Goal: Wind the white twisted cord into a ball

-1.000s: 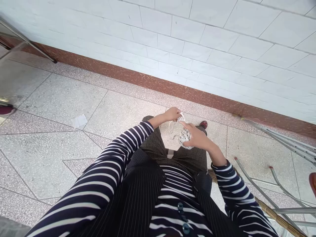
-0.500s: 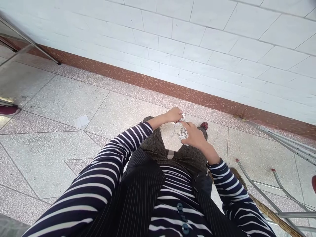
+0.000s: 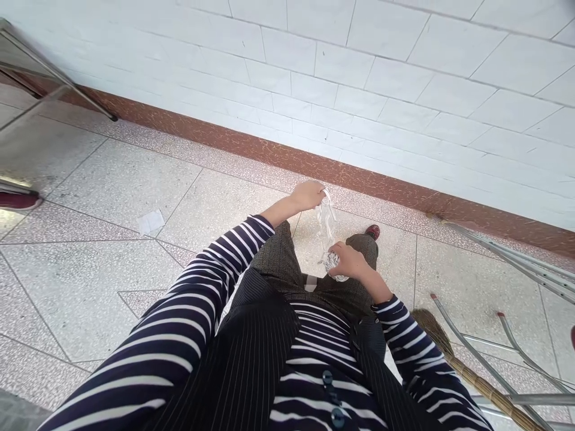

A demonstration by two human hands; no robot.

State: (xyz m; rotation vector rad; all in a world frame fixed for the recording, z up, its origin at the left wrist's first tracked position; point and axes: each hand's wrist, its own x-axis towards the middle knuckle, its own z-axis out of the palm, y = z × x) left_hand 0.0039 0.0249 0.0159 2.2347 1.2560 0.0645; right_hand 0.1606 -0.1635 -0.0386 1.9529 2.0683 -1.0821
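Between my hands is a bundle of thin white cord or strips, its exact kind too small to make out. My left hand [image 3: 308, 195], near the wall side, is closed on the upper end, where a white loop shows past the fingers. Loose white strands [image 3: 326, 220] hang from there toward my lap. My right hand [image 3: 350, 261] is wrapped round the lower, bunched part of the white strands [image 3: 331, 261], just above my right thigh. Its palm side is hidden.
A white tiled wall [image 3: 341, 72] with a red-brown baseboard [image 3: 269, 149] runs ahead. Right of me are a straw broom [image 3: 480, 383], metal legs [image 3: 458, 332] and metal poles [image 3: 516, 248] on the floor. White paper [image 3: 150, 222] lies left. A metal frame [image 3: 63, 78] stands far left.
My hands have moved apart: the left away from my body, the right toward my lap. The white strands between them are now stretched longer.
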